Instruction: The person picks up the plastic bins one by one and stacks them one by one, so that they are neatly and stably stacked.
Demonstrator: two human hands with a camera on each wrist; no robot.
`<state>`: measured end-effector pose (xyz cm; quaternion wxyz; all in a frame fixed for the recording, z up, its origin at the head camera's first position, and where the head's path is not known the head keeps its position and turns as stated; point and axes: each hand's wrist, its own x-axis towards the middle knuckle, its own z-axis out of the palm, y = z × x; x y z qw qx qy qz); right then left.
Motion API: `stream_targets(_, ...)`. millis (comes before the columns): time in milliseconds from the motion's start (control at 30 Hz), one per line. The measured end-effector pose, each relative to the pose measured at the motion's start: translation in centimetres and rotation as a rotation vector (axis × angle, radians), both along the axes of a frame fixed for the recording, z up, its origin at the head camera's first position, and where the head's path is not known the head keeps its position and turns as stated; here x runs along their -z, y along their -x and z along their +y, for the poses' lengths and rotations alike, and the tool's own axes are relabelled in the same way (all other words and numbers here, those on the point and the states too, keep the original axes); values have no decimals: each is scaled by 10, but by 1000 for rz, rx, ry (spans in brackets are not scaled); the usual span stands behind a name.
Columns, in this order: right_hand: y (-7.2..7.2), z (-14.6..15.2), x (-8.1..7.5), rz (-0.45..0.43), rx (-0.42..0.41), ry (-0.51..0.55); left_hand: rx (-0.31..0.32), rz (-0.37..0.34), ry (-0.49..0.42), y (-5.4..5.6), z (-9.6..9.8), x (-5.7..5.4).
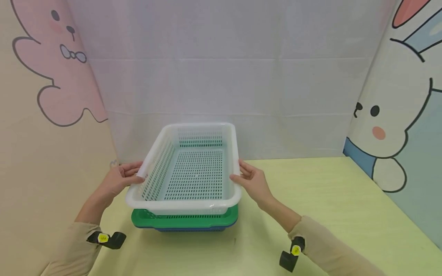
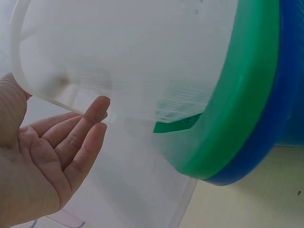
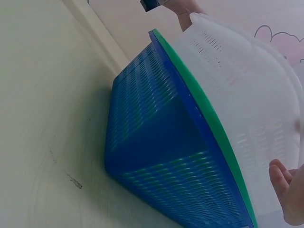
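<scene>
A white slotted plastic basket (image 1: 197, 205) is held between both hands, its rim raised above a green basket (image 1: 184, 220). The left hand (image 1: 119, 178) grips the white rim on the left side, thumb on top and fingers beneath, as the left wrist view shows too. On the opposite side the right hand (image 1: 254, 182) pinches the rim the same way. The green basket is nested in a blue basket (image 3: 147, 123) that stands on the table. In the right wrist view the lower part of the white basket sits within the green rim.
The pale yellow table (image 1: 310, 199) stretches to the right of the baskets. A white cloth backdrop (image 1: 221, 76) rises behind them. Side panels carry a pink cartoon animal (image 1: 62, 76) at left and a white cartoon rabbit (image 1: 386, 126) at right.
</scene>
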<state>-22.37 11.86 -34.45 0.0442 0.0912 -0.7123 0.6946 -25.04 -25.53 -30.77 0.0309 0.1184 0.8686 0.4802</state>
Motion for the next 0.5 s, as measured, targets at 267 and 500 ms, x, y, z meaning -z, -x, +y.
stream_targets(267,-1,-1,-1,24,6,-30,-21,-9,-3,-2,0,0)
stream_targets(500,-2,0,0,52,9,-85,-47,-16,50,-2,3,-1)
